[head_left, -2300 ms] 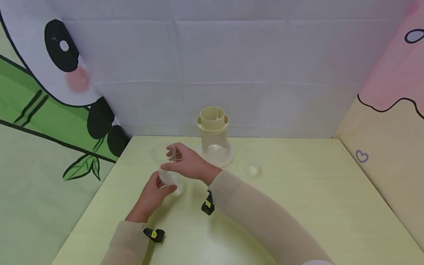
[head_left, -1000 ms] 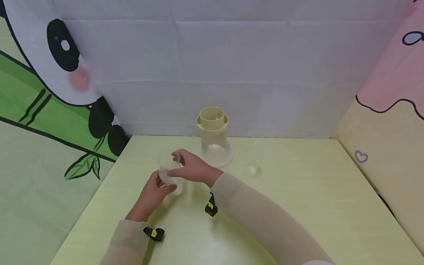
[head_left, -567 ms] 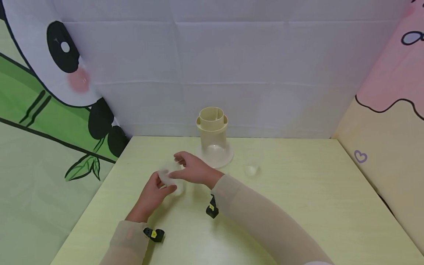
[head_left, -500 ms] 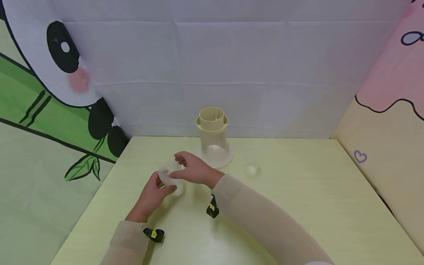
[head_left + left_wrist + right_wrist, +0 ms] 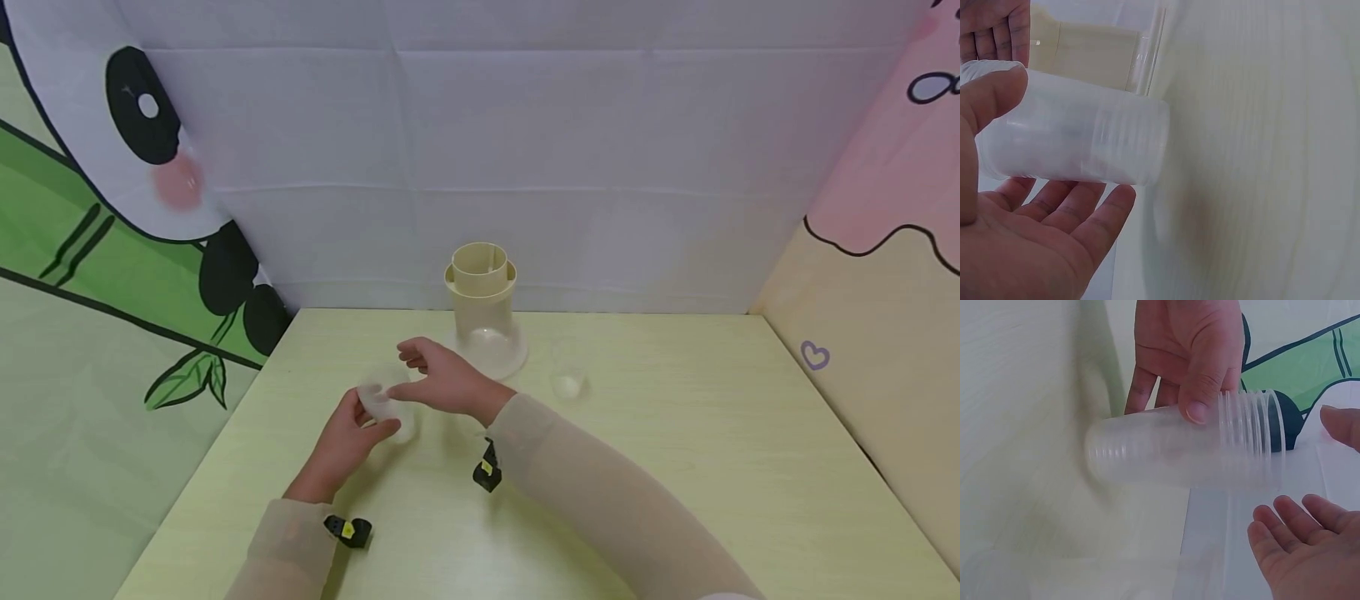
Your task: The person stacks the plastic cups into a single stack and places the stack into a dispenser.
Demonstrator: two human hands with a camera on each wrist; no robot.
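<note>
Currently, L hand (image 5: 341, 446) grips nested clear cups (image 5: 1160, 450), approx 7-8 o'clock of cream holder (image 5: 483, 315); R hand (image 5: 453, 379) nr them, fingers relaxed, empty. Held cups look fully nested; one clear pc (image 5: 567, 383), stack's 3 o'clock, remains separate.

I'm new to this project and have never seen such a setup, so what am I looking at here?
There's no machine, just a person working bare-handed. The wide picture comes from a head-worn camera looking forward and down; the two close-ups come from small black wrist cameras.

The left hand holds a stack of clear plastic cups on its side. The right hand is open near the rims. On the pale wooden table stand a cream cylindrical holder and, to its right, what looks like a clear cup.
</note>
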